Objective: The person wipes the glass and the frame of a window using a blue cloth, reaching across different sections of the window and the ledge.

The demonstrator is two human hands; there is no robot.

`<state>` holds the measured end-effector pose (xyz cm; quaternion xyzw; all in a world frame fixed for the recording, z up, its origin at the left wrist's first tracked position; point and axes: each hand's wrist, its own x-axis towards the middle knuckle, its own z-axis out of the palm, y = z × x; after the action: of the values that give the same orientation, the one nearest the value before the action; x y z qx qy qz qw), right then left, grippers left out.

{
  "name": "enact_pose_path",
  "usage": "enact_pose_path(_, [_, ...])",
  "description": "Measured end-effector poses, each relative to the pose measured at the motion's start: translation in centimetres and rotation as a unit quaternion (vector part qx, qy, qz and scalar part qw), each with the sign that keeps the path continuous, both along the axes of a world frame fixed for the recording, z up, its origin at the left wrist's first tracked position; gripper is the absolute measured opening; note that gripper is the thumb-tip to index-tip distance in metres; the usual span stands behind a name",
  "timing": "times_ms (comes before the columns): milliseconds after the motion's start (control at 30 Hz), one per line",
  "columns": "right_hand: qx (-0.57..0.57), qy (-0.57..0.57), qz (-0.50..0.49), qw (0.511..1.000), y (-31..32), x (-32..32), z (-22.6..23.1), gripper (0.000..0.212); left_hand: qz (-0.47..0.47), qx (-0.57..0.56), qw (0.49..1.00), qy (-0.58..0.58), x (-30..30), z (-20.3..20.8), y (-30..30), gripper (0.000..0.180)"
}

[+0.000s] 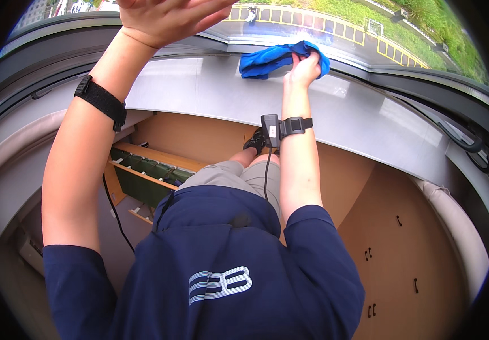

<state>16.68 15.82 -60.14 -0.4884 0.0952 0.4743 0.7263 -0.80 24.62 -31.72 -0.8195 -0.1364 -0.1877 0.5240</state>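
Note:
A bright blue cloth (262, 61) is bunched in my right hand (303, 70), above the far edge of the grey window sill (221, 90) and by the lower part of the window glass (335, 34). Its loose end hangs out to the left of my fingers. My left hand (168, 18) is raised high at the upper left, in front of the window. Its fingers stretch out to the right and hold nothing that shows; their tips are cut off by the top edge.
Below the sill is a bed-like frame with wooden slats (156, 156) and a green panel. Brown cabinet doors (408, 249) with dark handles stand at the right. A black cable (464, 141) lies by the right window frame, and a pale curtain (454, 226) hangs nearby.

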Motion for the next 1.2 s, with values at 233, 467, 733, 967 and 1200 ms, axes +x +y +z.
enact_pose_path(233, [-0.023,-0.150,-0.067,0.986,-1.8,15.9,7.5,0.018,-0.031,0.014,0.999,0.006,-1.9,-0.6,0.7,0.039])
enact_pose_path(467, [0.046,-0.048,-0.070,0.995,1.4,-5.4,7.1,0.032,-0.007,-0.017,1.000,-0.009,0.4,-0.1,-0.4,0.040])
enact_pose_path(733, [0.219,-0.290,0.339,0.868,0.5,-17.0,5.7,0.014,-0.007,-0.035,0.999,-0.013,0.7,0.2,-0.7,0.041])
enact_pose_path(967, [0.189,-0.447,0.175,0.856,-1.9,4.0,-0.5,0.018,0.003,-0.035,0.999,-0.003,0.8,0.5,-0.9,0.040])
enact_pose_path(1200, [0.146,-0.030,-0.114,0.982,-1.9,14.4,5.2,0.029,0.022,-0.038,0.999,-0.016,0.0,0.6,-0.8,0.040])
